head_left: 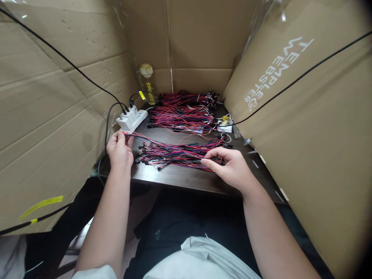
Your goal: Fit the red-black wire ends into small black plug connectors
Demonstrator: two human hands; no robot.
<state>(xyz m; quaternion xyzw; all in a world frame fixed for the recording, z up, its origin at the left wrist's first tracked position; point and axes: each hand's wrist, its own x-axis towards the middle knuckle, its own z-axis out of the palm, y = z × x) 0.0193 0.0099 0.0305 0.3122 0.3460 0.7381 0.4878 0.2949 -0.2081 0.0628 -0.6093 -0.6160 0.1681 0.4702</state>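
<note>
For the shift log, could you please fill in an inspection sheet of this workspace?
Surface: dark wooden table, bare along its near edge.
Job's things: near bundle of red, blue and black wire leads; two more bundles behind.
Clutter: white power strip; clear plastic bottle; small white and yellow object, unclear.
Grippers: left hand pinches one lead's end; right hand rests on the near bundle.
Cables: black cables cross both sides.
Surroundings: brown cardboard walls.

My one camera sat on my head, looking forward and down from close above the dark table, near enough that cardboard walls filled left, right and far edges.
</note>
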